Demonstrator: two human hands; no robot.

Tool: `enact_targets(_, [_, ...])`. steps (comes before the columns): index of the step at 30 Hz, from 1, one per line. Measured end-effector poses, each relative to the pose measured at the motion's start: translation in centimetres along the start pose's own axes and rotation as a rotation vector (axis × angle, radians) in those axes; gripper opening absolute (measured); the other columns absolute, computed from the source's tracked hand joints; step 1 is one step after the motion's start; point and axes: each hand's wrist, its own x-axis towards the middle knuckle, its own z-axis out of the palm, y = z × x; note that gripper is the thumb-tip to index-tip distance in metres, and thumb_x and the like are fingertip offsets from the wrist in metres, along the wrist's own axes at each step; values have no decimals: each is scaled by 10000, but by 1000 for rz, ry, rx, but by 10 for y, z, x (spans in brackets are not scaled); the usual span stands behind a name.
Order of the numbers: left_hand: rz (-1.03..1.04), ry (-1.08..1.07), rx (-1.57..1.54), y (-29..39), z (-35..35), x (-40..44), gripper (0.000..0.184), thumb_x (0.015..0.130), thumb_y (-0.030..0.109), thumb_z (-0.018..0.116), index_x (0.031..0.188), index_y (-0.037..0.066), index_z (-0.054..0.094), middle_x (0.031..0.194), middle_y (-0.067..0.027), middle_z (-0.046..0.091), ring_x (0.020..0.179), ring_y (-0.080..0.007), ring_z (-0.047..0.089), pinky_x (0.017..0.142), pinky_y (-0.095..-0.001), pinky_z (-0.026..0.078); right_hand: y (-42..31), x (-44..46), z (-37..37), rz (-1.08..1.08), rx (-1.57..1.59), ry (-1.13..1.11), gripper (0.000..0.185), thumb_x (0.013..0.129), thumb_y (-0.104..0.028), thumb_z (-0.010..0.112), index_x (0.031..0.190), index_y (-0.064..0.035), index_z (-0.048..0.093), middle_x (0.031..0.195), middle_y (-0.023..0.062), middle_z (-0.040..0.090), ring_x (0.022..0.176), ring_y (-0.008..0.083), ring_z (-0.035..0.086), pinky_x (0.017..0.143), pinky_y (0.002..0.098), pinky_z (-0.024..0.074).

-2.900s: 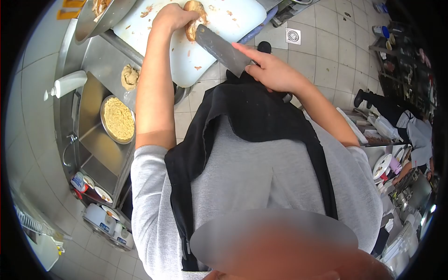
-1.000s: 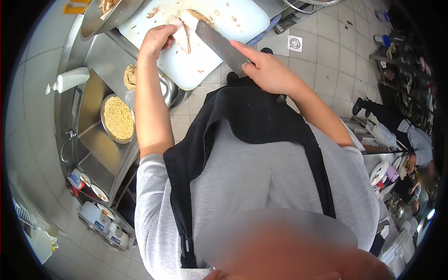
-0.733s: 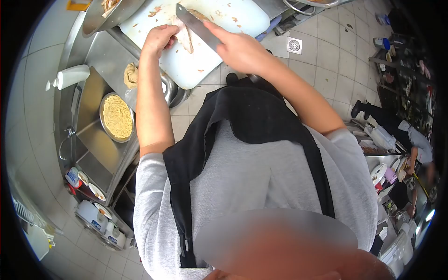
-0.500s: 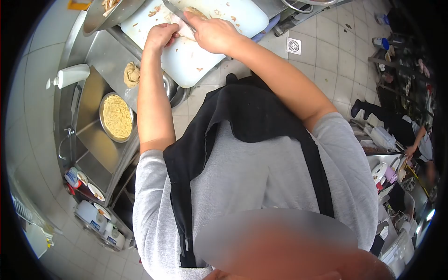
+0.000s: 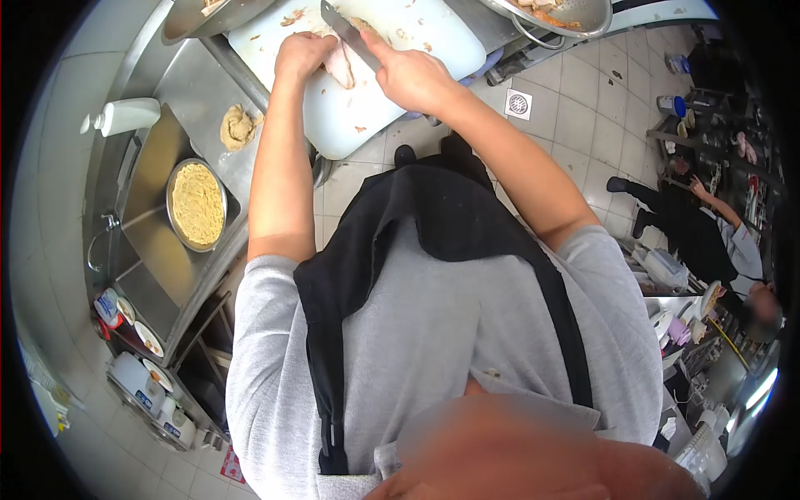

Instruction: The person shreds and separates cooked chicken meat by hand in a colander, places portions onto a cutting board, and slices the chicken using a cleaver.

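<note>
My right hand [image 5: 415, 80] grips a knife [image 5: 348, 35], whose broad blade points up and away across the white cutting board [image 5: 367, 117]. A pale piece of meat [image 5: 338, 68] lies beside the blade, looking like cooked poultry. My left hand [image 5: 302, 57] has its fingers closed on the upper end of this piece. Behind the blade sits another browned piece, partly hidden by the knife and my right hand. Small brown scraps are scattered over the board.
A metal bowl [image 5: 187, 23] stands left of the board, and a colander [image 5: 575, 18] with food stands at right. A lump of cloth or dough [image 5: 239, 127] lies on the steel counter. The sink holds a bowl of noodle-like strips [image 5: 197, 206]. Another person [image 5: 696, 242] is at right.
My view has shifted, bringing the colander into sight. The knife has moved right relative to my left hand, and more of the pale meat shows. The other person has raised an arm.
</note>
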Motion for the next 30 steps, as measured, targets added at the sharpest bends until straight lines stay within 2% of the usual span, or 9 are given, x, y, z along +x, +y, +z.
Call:
enact_targets(6, [16, 50, 92, 10, 0, -10, 365, 731, 436, 761, 828, 89, 708, 763, -67, 731, 702, -210, 681, 720, -350, 546, 5, -24, 0, 3, -8, -5, 666, 976, -156, 501, 1619, -201, 330, 954, 242, 727, 899, 419, 699, 851, 511, 540])
enact_targets(8, [57, 95, 186, 19, -1, -21, 312, 755, 363, 758, 805, 60, 703, 740, -48, 702, 665, -157, 634, 666, -323, 526, 11, -31, -4, 25, -15, -49, 667, 979, -161, 502, 1621, -203, 328, 955, 244, 725, 904, 421, 696, 859, 508, 536])
enact_targets(10, [56, 72, 191, 15, -1, -18, 320, 751, 374, 759, 809, 63, 704, 745, -51, 702, 672, -161, 636, 672, -324, 527, 12, -38, -7, 50, 194, 4, 674, 979, -161, 509, 1625, -209, 324, 934, 248, 721, 885, 430, 691, 868, 502, 530])
enact_targets(12, [54, 57, 195, 12, -3, -17, 329, 747, 384, 761, 812, 66, 705, 749, -54, 703, 680, -166, 639, 678, -326, 527, 2, -43, -21, 78, 178, 7, 678, 976, -157, 512, 1626, -210, 324, 924, 252, 719, 873, 434, 690, 868, 504, 530])
enact_targets(15, [44, 8, 159, 8, -4, -21, 342, 742, 389, 764, 805, 59, 700, 753, -52, 701, 686, -165, 637, 676, -326, 524, -2, -50, -25, 66, 144, 31, 682, 974, -153, 518, 1626, -211, 324, 904, 259, 715, 855, 441, 689, 864, 507, 528])
enact_targets(17, [27, -4, 145, 0, -1, -25, 398, 706, 455, 733, 833, 78, 723, 788, -94, 728, 737, -232, 680, 736, -369, 539, 0, -53, -20, 22, 128, 51, 682, 974, -152, 521, 1625, -212, 325, 895, 262, 713, 848, 444, 689, 861, 509, 527])
enact_targets(23, [23, 37, -37, -2, -1, -41, 383, 724, 427, 736, 769, 52, 674, 711, -80, 676, 655, -207, 622, 686, -351, 517, 3, -56, -12, 40, 90, 34, 659, 981, -157, 525, 1613, -207, 347, 893, 264, 709, 860, 451, 686, 857, 512, 525])
enact_targets(26, [89, 42, -143, -6, -9, -45, 325, 756, 367, 744, 756, 53, 660, 684, -43, 637, 649, -146, 581, 658, -314, 493, 2, -57, -19, 68, 148, 14, 655, 986, -159, 526, 1614, -204, 346, 925, 271, 712, 894, 446, 691, 873, 490, 528])
enact_targets(30, [233, -14, -486, 11, -29, -56, 142, 873, 219, 720, 843, 81, 706, 756, 51, 640, 712, -57, 548, 698, -229, 444, 19, -58, -13, 116, 216, 25, 651, 991, -167, 533, 1614, -214, 350, 1223, 279, 678, 968, 426, 697, 910, 451, 521])
